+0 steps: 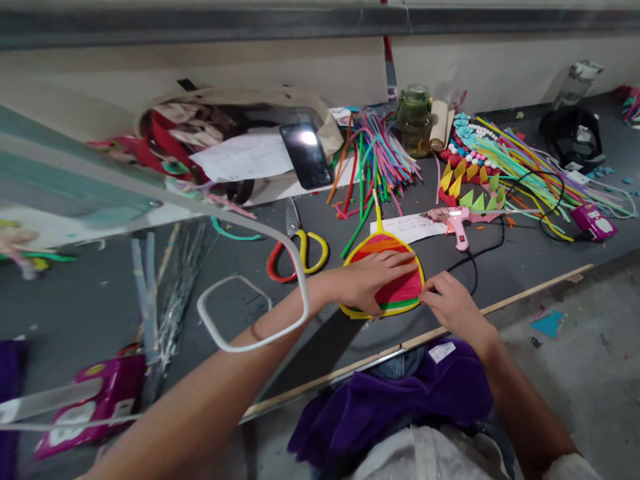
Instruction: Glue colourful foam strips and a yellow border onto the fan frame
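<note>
On the dark table lies a fan-shaped craft piece (pixel 400 290) with a yellow edge and handle, filled with red, orange and green strips that look like pipe cleaners. My left hand (pixel 380 277) rests flat across it, fingers stretched out, covering its left part. At its lower right edge, my right hand (pixel 447 300) has its thumb and fingers pinched together on the yellow rim. Scissors (pixel 299 257) with red and yellow handles lie left of the piece. A pink glue gun (pixel 457 223) lies to its right, near a paper with writing (pixel 405 229).
Behind are a bundle of coloured pipe cleaners (pixel 377 153), a phone (pixel 306 157), a green bottle (pixel 415 120) and a bead-and-paper craft (pixel 470 170). A white bent frame (pixel 253 347) crosses over my left forearm. The table's wooden edge (pixel 530 293) runs in front.
</note>
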Demonstrator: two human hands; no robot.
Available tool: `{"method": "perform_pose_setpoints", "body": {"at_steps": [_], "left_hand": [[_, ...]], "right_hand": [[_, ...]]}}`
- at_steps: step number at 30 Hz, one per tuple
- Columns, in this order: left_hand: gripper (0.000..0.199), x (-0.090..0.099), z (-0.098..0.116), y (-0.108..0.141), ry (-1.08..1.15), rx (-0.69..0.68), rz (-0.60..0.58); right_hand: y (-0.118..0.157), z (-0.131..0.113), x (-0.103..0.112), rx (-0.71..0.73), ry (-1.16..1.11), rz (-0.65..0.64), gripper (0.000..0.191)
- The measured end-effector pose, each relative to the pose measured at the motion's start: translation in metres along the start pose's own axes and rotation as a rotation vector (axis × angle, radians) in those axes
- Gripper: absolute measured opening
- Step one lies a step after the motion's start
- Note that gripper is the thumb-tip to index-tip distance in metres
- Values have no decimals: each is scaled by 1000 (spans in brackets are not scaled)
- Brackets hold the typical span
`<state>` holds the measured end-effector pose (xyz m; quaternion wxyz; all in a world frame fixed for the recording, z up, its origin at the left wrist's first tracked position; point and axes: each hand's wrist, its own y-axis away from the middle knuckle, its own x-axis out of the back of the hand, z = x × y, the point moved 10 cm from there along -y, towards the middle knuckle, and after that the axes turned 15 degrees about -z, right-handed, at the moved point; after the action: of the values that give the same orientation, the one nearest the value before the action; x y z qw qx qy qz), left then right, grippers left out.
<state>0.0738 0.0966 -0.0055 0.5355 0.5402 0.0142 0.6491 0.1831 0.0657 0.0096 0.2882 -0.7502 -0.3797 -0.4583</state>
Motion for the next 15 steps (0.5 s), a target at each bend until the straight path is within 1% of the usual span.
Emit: {"method": "perform_pose_setpoints", "body": {"at_steps": [8,12,15], "left_hand": [[114,0,2,-1,-22,17,-8],[112,1,2,1,-26,3,5],[111,-2,1,1,-18,13,-17]], "right_hand": [[-1,-5,4,3,-26,35,11],[-4,-11,2,30,-19,24,11],[-6,-12,-1,22,-23,3,10]]}}
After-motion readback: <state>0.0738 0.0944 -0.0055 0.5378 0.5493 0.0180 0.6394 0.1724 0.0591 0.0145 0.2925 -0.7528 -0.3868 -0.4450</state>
